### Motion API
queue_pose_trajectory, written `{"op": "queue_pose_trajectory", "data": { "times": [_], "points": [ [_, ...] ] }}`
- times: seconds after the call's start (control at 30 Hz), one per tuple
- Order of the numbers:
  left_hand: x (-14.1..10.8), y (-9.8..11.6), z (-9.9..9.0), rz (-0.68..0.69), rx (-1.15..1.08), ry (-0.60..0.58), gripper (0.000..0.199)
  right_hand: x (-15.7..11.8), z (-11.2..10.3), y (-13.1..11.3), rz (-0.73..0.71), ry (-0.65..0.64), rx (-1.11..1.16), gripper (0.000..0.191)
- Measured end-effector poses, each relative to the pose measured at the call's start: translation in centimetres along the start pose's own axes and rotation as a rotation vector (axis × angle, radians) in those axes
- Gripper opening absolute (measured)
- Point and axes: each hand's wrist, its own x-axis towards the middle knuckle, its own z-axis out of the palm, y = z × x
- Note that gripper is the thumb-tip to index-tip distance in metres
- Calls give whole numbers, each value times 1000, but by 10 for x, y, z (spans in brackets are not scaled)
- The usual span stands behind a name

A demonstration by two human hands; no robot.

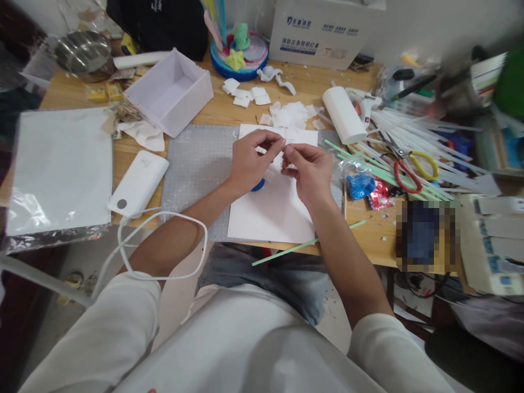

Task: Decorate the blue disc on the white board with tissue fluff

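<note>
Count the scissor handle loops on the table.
2: a red loop and, just right of it, a yellow loop, both among the pale strips. More may be hidden there.

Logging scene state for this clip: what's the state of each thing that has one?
Left hand: fingertips pinched; anything held too small to tell.
Right hand: same.
White paper: flat on gray mat.
Lilac box: open.
Power bank: lying flat, cable attached.
Scissors: handles apart.
White roll: on its side.
Metal bowl: upright, uncovered.
</note>
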Motion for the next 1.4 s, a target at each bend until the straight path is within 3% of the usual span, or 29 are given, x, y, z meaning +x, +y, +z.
{"op": "queue_pose_trajectory", "data": {
  "times": [0.73,0.9,1.13,1.4],
  "points": [
    [-1,-4,0,72,9,-2,10,-1,0,-2,-2,-17,-31,28],
    [1,-6,-2,91,-21,28,14,0,-1,-1,-45,19,-39,29],
    [-1,4,-4,86,103,-88,17,1,-2,3,-114,52,-170,31],
    [-1,5,-4,81,144,-47,11,0,-1,3,-145,61,-161,29]
  ]
}}
